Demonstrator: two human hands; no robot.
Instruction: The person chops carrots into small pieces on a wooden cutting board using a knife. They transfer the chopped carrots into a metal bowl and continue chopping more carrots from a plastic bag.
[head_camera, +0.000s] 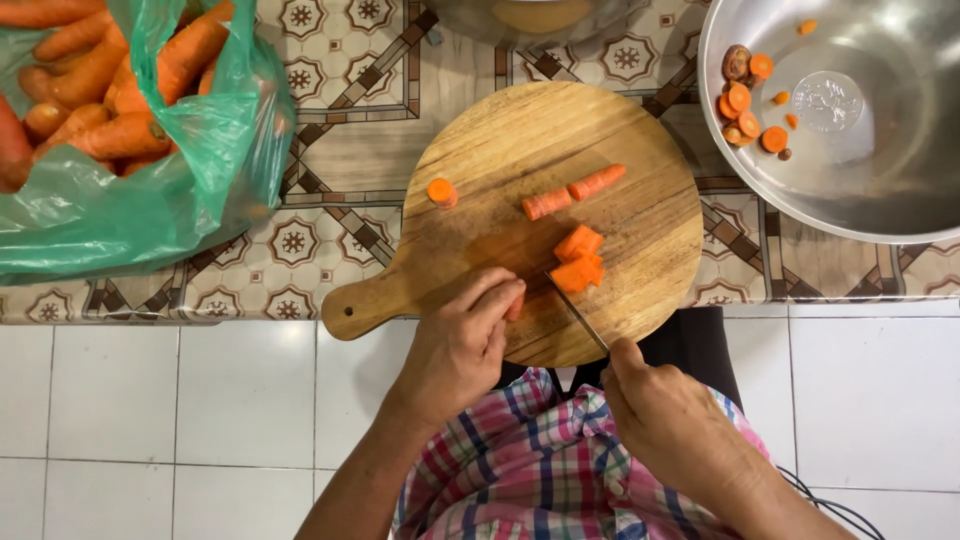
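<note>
Two hands work at the round cutting board (560, 140): left hand (462, 345) pinching a carrot piece (515, 305), right hand (665, 420) gripping a knife (576, 312) beside cut carrot chunks (579, 258).

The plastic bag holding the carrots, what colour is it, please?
Translucent green bag, clearest in the head view.

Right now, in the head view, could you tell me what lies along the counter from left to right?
Green bag of carrots → round wooden cutting board with carrot pieces → steel bowl holding carrot slices.
</note>
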